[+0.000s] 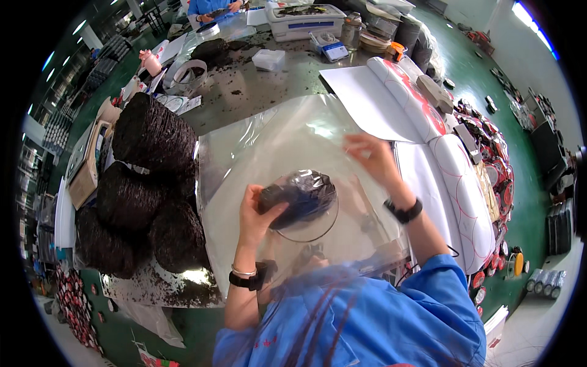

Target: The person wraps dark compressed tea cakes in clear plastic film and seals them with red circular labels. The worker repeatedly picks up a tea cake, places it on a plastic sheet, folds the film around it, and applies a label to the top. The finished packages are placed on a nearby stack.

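In front of me lies a wide sheet of clear plastic film (235, 165), glossy and creased. A dark round cake (309, 196) of seaweed-like material, covered in shiny clear film, sits tilted over a round ring outline (315, 237) near the sheet's middle. My left hand (254, 211) grips the cake's left side, thumb on the near face and fingers behind. Up and to the right, my right hand (372, 160) hovers apart from the cake, slightly blurred. Its fingers are loosely bent and apart, with nothing visible between them.
Tall dark stacks (156, 131) of rough round sheets crowd the left side. White paper rolls with red circles (461, 189) lie at right. Farther back are a clear tub (269, 59), a tape roll (188, 73), a lidded box (306, 24) and a co-worker in blue (208, 7).
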Available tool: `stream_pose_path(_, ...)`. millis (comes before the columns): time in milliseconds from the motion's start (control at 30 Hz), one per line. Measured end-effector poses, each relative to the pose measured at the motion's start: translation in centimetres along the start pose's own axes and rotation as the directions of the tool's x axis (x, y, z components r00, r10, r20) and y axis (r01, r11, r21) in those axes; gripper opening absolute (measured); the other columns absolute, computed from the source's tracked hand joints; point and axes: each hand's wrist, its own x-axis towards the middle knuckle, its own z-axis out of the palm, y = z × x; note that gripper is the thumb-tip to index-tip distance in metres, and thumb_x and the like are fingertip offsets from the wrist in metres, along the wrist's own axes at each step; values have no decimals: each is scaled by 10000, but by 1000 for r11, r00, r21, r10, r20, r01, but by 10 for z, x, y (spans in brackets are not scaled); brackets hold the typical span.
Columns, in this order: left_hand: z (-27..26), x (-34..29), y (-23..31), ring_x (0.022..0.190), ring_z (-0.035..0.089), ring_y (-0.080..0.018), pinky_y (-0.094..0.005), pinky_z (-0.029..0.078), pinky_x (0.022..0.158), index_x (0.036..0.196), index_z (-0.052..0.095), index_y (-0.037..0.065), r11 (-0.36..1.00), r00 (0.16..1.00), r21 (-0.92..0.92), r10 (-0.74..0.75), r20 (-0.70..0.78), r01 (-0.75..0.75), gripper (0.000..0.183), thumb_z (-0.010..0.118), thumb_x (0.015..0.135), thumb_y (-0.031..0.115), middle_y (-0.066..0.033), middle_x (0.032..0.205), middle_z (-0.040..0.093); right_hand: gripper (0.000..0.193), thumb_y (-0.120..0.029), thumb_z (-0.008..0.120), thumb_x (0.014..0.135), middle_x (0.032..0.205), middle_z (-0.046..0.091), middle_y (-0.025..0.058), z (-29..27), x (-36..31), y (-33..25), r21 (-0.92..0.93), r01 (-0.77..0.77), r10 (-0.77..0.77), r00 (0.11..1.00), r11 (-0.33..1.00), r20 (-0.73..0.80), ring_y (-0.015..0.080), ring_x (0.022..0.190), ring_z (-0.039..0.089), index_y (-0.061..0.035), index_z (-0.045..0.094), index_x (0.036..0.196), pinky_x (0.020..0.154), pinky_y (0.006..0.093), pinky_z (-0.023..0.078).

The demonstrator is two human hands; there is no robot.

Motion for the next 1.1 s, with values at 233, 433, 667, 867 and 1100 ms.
stream_pose_path(233,-7,2,8,967,621,-95,-264,498,908,1069,548,76,990,987,-140,-13,-163,-10,316,800,879,53,-22,1051,672,239,-280,709,878,896,716,150,-43,55,122,-762,-13,92,994,648,61,363,859,684,-41,698,874,732,471,524)
stream_pose_path(433,-18,2,15,933,606,-92,-263,492,896,1045,537,77,984,967,-179,-47,-249,2,313,805,884,75,-11,1026,657,263,-153,737,865,767,704,131,-47,69,124,-683,-46,-41,993,729,-110,364,808,689,-83,659,1105,738,457,512)
stream_pose_path(667,-32,2,8,939,602,-97,-269,494,889,1050,535,77,977,959,-213,-50,-277,-10,320,810,896,128,-14,1041,645,501,-132,821,820,862,766,122,-89,71,115,-264,-263,220,959,928,-180,229,827,733,-38,573,1245,771,332,534)
stream_pose_path(867,-32,7,6,967,615,-110,-277,502,892,1089,545,70,964,964,-267,-72,-254,2,338,810,904,170,-25,1071,652,389,-100,796,841,955,769,51,-124,70,136,216,-392,395,918,894,32,112,869,695,-64,709,1218,758,237,506)
stream_pose_path(1100,-40,6,5,1054,635,-136,-304,508,944,1232,552,48,937,956,-347,-141,-256,45,367,755,951,171,-47,1165,664,325,-105,757,835,1051,743,76,-249,77,200,-102,-538,384,708,837,-593,200,1018,670,-79,732,1158,893,373,522)
